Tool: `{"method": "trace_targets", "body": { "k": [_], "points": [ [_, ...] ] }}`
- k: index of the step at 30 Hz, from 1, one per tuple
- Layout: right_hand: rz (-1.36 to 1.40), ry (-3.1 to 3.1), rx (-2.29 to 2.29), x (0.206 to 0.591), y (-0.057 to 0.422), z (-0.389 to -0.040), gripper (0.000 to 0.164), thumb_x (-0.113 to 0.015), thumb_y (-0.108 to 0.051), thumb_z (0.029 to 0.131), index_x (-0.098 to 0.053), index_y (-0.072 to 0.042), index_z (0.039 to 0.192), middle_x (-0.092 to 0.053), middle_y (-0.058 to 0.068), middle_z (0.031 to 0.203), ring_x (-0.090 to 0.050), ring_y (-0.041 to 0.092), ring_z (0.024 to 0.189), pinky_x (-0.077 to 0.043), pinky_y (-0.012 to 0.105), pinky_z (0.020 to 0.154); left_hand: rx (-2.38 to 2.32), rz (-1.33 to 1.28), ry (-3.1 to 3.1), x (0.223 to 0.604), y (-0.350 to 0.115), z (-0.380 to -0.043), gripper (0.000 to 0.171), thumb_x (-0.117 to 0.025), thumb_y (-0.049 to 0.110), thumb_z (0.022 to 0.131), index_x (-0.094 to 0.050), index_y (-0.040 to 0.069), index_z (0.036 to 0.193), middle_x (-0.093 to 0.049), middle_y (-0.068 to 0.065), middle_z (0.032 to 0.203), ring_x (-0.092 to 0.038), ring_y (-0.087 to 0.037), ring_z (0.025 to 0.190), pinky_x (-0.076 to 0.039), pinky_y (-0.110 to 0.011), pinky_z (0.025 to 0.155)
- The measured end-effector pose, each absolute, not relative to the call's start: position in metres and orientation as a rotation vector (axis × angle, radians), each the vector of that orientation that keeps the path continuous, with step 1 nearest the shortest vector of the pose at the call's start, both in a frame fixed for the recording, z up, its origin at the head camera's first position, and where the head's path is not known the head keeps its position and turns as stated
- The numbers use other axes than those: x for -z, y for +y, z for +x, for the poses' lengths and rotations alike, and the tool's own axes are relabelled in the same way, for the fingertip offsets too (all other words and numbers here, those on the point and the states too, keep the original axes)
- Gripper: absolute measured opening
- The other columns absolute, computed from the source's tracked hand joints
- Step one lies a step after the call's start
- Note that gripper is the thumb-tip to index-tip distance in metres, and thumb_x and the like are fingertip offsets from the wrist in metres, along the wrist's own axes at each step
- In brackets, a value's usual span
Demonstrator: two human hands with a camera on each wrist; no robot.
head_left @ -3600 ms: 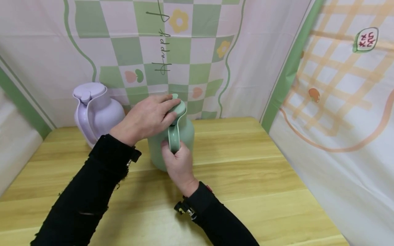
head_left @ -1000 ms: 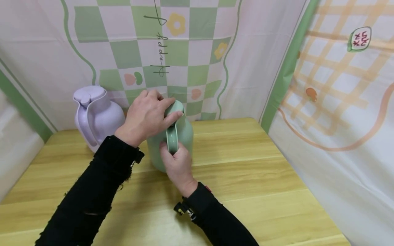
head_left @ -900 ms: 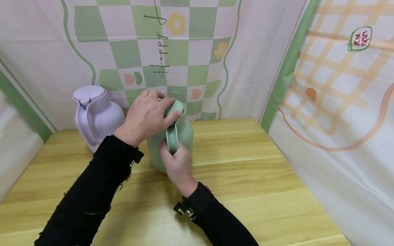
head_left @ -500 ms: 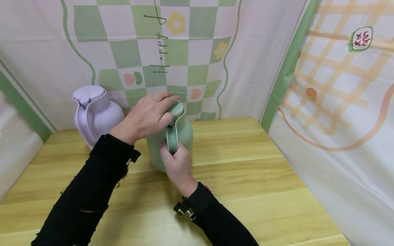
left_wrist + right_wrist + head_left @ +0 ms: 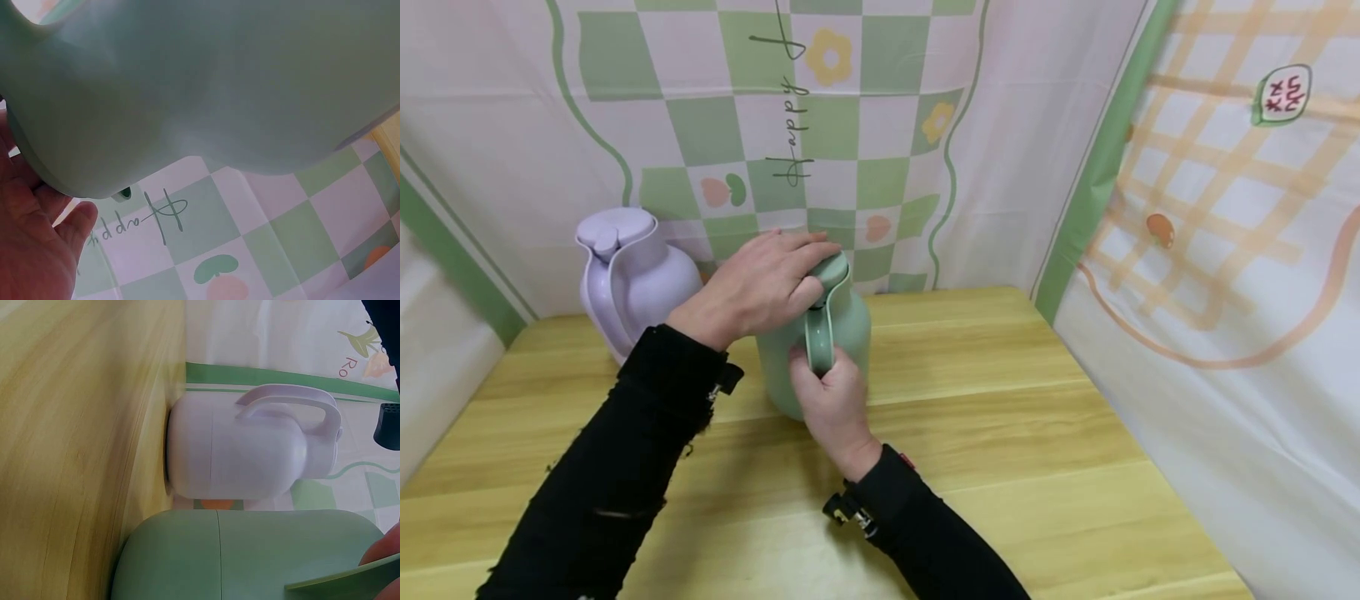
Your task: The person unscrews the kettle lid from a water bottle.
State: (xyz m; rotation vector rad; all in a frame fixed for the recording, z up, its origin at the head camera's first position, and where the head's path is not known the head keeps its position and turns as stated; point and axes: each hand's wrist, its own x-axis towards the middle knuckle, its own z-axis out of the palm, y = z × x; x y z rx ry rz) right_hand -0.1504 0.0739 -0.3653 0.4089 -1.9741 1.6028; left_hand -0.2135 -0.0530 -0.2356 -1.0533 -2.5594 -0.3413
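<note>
Left hand (image 5: 752, 287) and right hand (image 5: 837, 408) are both clamped on the green jug (image 5: 853, 333): the left grips its lid (image 5: 832, 268), fingers bent over the far side and thumb at the near side, while the right is wrapped round the handle (image 5: 822, 337) below. That jug stands upright on the table (image 5: 1000, 467), nearer the far edge and about midway between left and right edges. It is a soft, matt green, smooth, with rounded shoulders narrowing to the neck; a thin seam (image 5: 219, 550) runs across it, and the handle shines a little. With the lid seated, its inside is hidden. Near the table's far left corner a lilac jug (image 5: 662, 279) stands upright, its lilac lid (image 5: 625, 223) on and its contents likewise hidden from view
</note>
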Motion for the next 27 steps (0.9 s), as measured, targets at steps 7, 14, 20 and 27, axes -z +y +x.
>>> {"method": "trace_targets", "body": {
  "k": [7,14,20,27],
  "points": [
    [0.418,-1.973,-1.638,0.365,0.0736,-0.1501,0.046,-0.06,-0.032,0.094,-0.032,-0.016,0.06,-0.027,-0.004,0.054,-0.03,0.014,0.048,-0.029,0.028,0.047,0.326,-1.045,-2.557,0.235,-0.0528,-0.2127,0.05,-0.033,0.036,0.101,-0.052,0.017,0.143,-0.049,-0.01,0.146,-0.041,-0.026,0.135,-0.029,-0.046,0.113],
    [0.434,-1.968,-1.656,0.3655,0.0735,-0.15,0.047,-0.059,-0.03,0.094,-0.031,-0.016,0.06,-0.026,-0.003,0.054,-0.028,0.014,0.048,-0.028,0.029,0.047,0.305,-1.012,-2.551,0.2346,-0.0514,-0.2116,0.05,-0.035,0.043,0.102,-0.054,0.018,0.142,-0.053,-0.008,0.141,-0.047,-0.027,0.129,-0.033,-0.045,0.11],
    [0.444,-1.968,-1.642,0.3654,0.0736,-0.1493,0.047,-0.058,-0.032,0.095,-0.031,-0.015,0.061,-0.025,-0.003,0.055,-0.027,0.014,0.048,-0.028,0.029,0.047,0.287,-0.976,-2.553,0.2344,-0.0504,-0.211,0.051,-0.037,0.046,0.101,-0.056,0.018,0.14,-0.056,-0.009,0.137,-0.048,-0.027,0.126,-0.034,-0.045,0.109],
    [0.437,-1.969,-1.653,0.3664,0.0736,-0.1494,0.046,-0.059,-0.033,0.094,-0.033,-0.015,0.061,-0.027,-0.004,0.054,-0.028,0.014,0.048,-0.028,0.029,0.046,0.289,-0.923,-2.538,0.2353,-0.0492,-0.2117,0.054,-0.039,0.052,0.099,-0.059,0.018,0.136,-0.059,-0.009,0.13,-0.05,-0.029,0.121,-0.036,-0.046,0.106]
  ]
}}
